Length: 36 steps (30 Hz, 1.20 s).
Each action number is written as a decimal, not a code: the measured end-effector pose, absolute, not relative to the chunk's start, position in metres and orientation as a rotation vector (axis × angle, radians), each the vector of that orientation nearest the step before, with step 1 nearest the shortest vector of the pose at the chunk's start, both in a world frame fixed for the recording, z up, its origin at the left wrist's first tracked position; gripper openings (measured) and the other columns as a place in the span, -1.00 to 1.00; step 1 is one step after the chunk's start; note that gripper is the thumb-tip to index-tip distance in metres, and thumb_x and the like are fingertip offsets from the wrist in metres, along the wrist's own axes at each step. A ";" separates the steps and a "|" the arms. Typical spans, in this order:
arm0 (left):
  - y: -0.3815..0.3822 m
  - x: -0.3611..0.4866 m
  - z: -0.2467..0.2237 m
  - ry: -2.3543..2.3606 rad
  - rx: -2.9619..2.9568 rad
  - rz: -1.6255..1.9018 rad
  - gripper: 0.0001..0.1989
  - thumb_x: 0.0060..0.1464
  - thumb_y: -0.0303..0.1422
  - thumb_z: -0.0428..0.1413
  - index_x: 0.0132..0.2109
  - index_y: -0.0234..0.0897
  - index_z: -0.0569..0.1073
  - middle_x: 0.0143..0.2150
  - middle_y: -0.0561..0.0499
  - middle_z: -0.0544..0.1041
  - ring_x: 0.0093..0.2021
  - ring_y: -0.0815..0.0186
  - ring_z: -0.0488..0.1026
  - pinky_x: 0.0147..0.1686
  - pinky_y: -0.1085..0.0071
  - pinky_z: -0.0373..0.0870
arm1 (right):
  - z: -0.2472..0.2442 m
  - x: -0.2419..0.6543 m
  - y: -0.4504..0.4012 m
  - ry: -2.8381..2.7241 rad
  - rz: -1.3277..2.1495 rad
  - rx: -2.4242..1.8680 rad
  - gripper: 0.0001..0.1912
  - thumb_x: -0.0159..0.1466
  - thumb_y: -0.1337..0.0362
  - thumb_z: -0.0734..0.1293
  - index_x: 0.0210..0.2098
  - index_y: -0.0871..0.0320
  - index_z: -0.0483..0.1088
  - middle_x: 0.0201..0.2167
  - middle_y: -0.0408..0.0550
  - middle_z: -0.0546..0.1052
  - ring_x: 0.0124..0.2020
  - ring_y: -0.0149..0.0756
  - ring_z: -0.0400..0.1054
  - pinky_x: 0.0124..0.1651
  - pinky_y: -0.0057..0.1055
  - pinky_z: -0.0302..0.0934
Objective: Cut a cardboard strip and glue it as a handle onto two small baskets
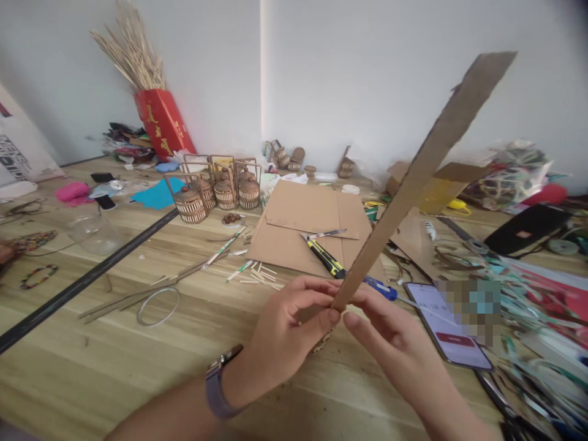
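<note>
A long cardboard strip (pixel 390 220) rises at a slant to the upper right. My left hand (pixel 294 324), with a watch on the wrist, pinches it near its lower end between thumb and fingers. My right hand (pixel 390 334) is closed around the same end from the other side, fingertips behind the strip and thumb close beside it. A short corrugated edge of cardboard shows beneath my left hand; the rest of that end is hidden. Just beyond my hands, a yellow-black utility knife (pixel 326 257) and a thin pen-like cutter (pixel 327 233) lie on flat cardboard sheets (pixel 294 208).
Several small woven baskets (pixel 190 205) stand at the back left, near a black strip (pixel 92 275). A wire ring (pixel 158 306) and small sticks (pixel 260 274) lie to the left. At right are a phone (pixel 450 324), a blue-handled tool (pixel 381 288), scissors (pixel 500 398) and tangled ribbons (pixel 528 312).
</note>
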<state>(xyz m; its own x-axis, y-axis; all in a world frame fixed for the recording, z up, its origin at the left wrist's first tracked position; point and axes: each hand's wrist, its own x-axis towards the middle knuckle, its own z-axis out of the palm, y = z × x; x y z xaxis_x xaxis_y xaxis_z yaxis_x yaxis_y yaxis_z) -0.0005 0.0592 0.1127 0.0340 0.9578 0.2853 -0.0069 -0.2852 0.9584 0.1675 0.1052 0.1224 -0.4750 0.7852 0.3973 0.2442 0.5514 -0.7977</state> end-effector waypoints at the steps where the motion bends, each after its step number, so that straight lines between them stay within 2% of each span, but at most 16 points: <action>1: 0.059 0.001 0.113 1.038 1.439 1.412 -0.85 0.19 -0.30 0.20 -0.14 -0.16 0.64 0.02 -0.05 0.52 0.06 0.22 0.45 0.02 0.36 0.41 | 0.126 0.167 0.105 -2.013 0.793 -0.831 -0.79 0.30 0.12 0.34 -0.15 0.00 0.56 -0.09 -0.01 0.62 -0.05 -0.21 0.51 0.00 -0.31 0.39; 5: 0.058 0.004 0.112 1.100 1.444 1.457 -0.79 0.20 -0.18 0.19 -0.17 -0.17 0.65 -0.04 -0.05 0.50 -0.03 0.27 0.46 0.00 0.37 0.39 | 0.139 0.161 0.105 -2.069 0.565 -0.832 -0.86 0.29 0.18 0.33 -0.33 0.02 0.53 -0.22 -0.08 0.65 -0.22 -0.33 0.53 -0.15 -0.47 0.40; 8: 0.058 0.005 0.109 1.130 1.446 1.463 -0.74 0.21 -0.13 0.16 -0.16 -0.16 0.64 -0.07 -0.06 0.46 -0.08 0.29 0.44 -0.08 0.40 0.40 | 0.143 0.158 0.104 -2.089 0.507 -0.827 -0.86 0.29 0.21 0.33 -0.36 0.02 0.53 -0.27 -0.11 0.65 -0.25 -0.35 0.54 -0.20 -0.51 0.39; 16: 0.058 0.006 0.108 1.140 1.429 1.441 -0.68 0.22 -0.06 0.13 -0.21 -0.16 0.64 -0.12 -0.06 0.39 -0.06 0.27 0.39 -0.30 0.51 0.39 | 0.145 0.157 0.107 -2.084 0.618 -0.866 -0.85 0.26 0.17 0.34 -0.40 -0.01 0.55 -0.36 -0.12 0.63 -0.33 -0.29 0.51 -0.27 -0.43 0.37; 21: 0.058 0.009 0.107 1.117 1.384 1.446 -0.69 0.22 -0.06 0.13 -0.19 -0.16 0.64 -0.15 -0.05 0.38 -0.20 0.34 0.39 -0.39 0.52 0.34 | 0.141 0.156 0.106 -1.990 0.790 -0.924 -0.84 0.25 0.12 0.35 -0.39 0.01 0.53 -0.39 -0.11 0.60 -0.34 -0.24 0.49 -0.26 -0.37 0.35; 24: 0.058 0.011 0.105 1.111 1.351 1.469 -0.69 0.23 -0.07 0.12 -0.13 -0.16 0.63 -0.17 -0.03 0.38 -0.24 0.36 0.38 -0.35 0.51 0.34 | 0.139 0.154 0.107 -1.947 0.859 -0.898 -0.84 0.24 0.15 0.35 -0.43 0.03 0.49 -0.42 -0.14 0.58 -0.36 -0.28 0.47 -0.28 -0.41 0.33; 28: 0.059 0.011 0.101 1.089 1.394 1.511 -0.67 0.26 -0.08 0.09 -0.12 -0.17 0.63 -0.18 -0.04 0.39 -0.13 0.29 0.39 -0.16 0.44 0.36 | 0.138 0.152 0.110 -1.943 0.895 -0.882 -0.85 0.24 0.18 0.36 -0.45 0.02 0.48 -0.46 -0.18 0.57 -0.40 -0.32 0.45 -0.31 -0.45 0.32; 36: 0.059 0.013 0.103 1.154 1.418 1.504 -0.62 0.25 -0.06 0.09 -0.29 -0.24 0.61 -0.26 -0.02 0.39 -0.23 0.32 0.34 -0.22 0.44 0.31 | 0.134 0.157 0.111 -1.931 0.982 -0.879 -0.78 0.24 0.07 0.38 -0.47 0.02 0.49 -0.45 -0.16 0.55 -0.37 -0.29 0.45 -0.28 -0.42 0.30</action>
<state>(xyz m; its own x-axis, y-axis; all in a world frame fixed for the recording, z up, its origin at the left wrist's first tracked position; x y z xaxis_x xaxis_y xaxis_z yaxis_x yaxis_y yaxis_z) 0.0132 0.0593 0.1033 -0.0996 0.9450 0.3115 0.0561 -0.3072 0.9500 0.1573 0.1112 0.1344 -0.4544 0.8285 0.3273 0.2234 0.4617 -0.8585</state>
